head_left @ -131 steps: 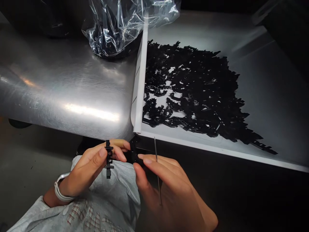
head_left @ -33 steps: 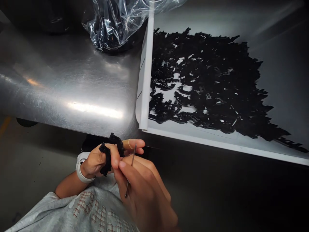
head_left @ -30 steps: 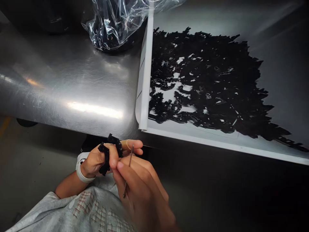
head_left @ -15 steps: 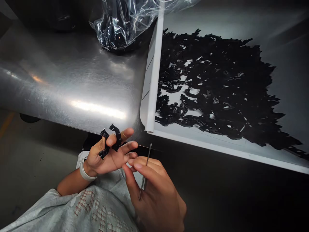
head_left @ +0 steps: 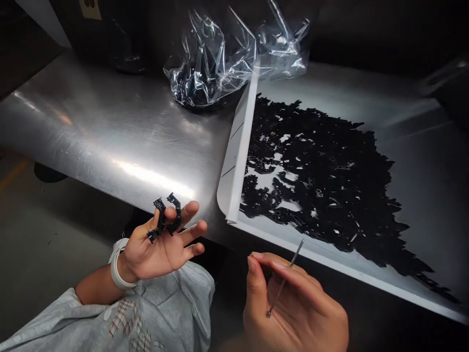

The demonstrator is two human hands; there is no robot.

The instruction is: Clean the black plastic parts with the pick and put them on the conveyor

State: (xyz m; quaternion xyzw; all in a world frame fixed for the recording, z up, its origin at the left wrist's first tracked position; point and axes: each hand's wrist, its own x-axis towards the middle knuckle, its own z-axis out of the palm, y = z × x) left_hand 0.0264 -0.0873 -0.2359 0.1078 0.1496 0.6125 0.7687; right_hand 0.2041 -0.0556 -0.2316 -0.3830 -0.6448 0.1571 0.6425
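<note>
My left hand point(head_left: 161, 244) is palm up below the table's front edge, its lower fingers spread, while thumb and forefinger pinch two small black plastic parts point(head_left: 166, 220). A white band circles that wrist. My right hand point(head_left: 293, 303) hovers lower right, apart from the left, with a thin metal needle tool point(head_left: 286, 281) held between its fingers, tip pointing up toward the tray. A large heap of the same black plastic parts point(head_left: 322, 181) lies on the white tray point(head_left: 238, 156) just beyond my right hand.
The tray sits on a shiny steel table point(head_left: 110, 132). A crumpled clear plastic bag point(head_left: 220, 68) holding dark parts stands at the table's back, touching the tray's far corner. A dark object point(head_left: 124, 49) stands behind it on the left. Grey floor lies below left.
The hands have drawn apart: my right hand with the needle tool moved right and down, away from the left. My left hand opened its lower fingers, still pinching the parts. The view tilted up.
</note>
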